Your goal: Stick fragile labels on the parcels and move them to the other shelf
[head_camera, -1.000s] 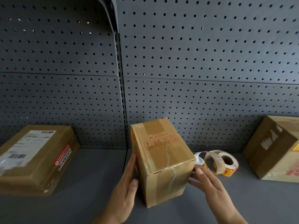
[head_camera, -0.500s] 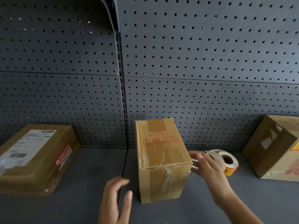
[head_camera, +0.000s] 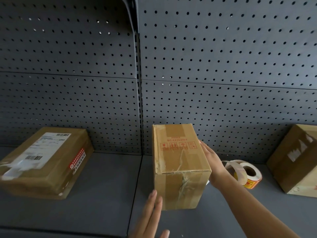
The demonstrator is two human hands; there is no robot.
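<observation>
We face a dark grey pegboard wall (head_camera: pixel 223 57), split by a slotted upright (head_camera: pixel 139 100), above a matte grey shelf (head_camera: pixel 106 186).

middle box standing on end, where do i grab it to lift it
Probably its two tall side faces, one hand from each side, near mid-height. The box stands upright and looks too wide for a one-hand grip over the top. The right hand lies flat on the right face; the left hand is open by the lower left edge.
</observation>
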